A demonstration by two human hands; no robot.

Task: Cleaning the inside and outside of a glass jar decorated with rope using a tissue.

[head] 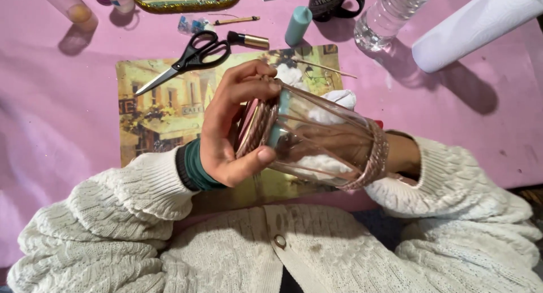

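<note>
both hands (232, 129) hold jar (317, 137) stuffed with tissue (334, 103).

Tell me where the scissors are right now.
In the head view, the black-handled scissors lie upper left on the picture placemat, beside the gold-capped tube.

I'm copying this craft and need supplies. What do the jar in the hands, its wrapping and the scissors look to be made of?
The jar looks like clear glass or plastic: the right hand shows through its wall. The strands look like thin pinkish-brown cord, banded around the rim. The left hand grips its base. The scissors have bright metal blades and glossy black handles, probably plastic.
</note>
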